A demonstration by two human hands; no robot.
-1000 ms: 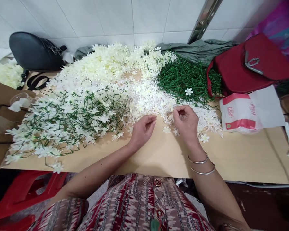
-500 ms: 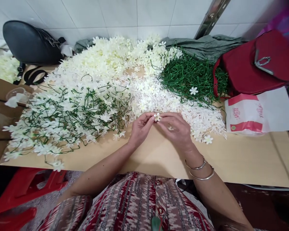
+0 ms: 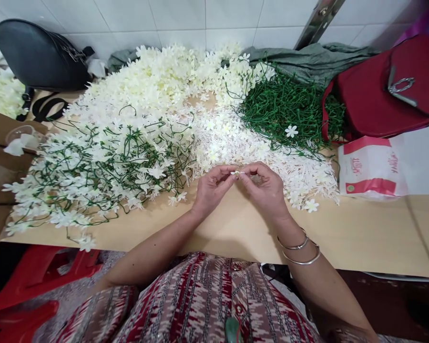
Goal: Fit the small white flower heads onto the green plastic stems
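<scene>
Between the fingertips of my two hands is a small white artificial flower [image 3: 237, 173], seen nearly edge-on. My left hand [image 3: 214, 187] pinches it from the left, thumb against forefinger. From the other side my right hand [image 3: 265, 188] also closes on it with thumb and forefinger. Both hands are above the table's front part. Behind them spreads a layer of white flower pieces [image 3: 232, 138]. To the left lies a heap of white flowers on green stems [image 3: 110, 162]. Back right is a tangle of green plastic stems [image 3: 282, 109], with one white flower [image 3: 291, 131] on it.
Cream flower petals [image 3: 164, 71] are piled along the tiled wall. A black bag [image 3: 39, 57] stands back left, above a cardboard box [image 3: 0, 176]. A red bag [image 3: 389, 95] and a white-and-red paper bag [image 3: 370, 166] sit at right. Red stools [image 3: 39, 274] are below the table.
The flower has turned from facing up to nearly edge-on. My right hand's fingers have come closer to my left fingertips, and the view has shifted slightly.
</scene>
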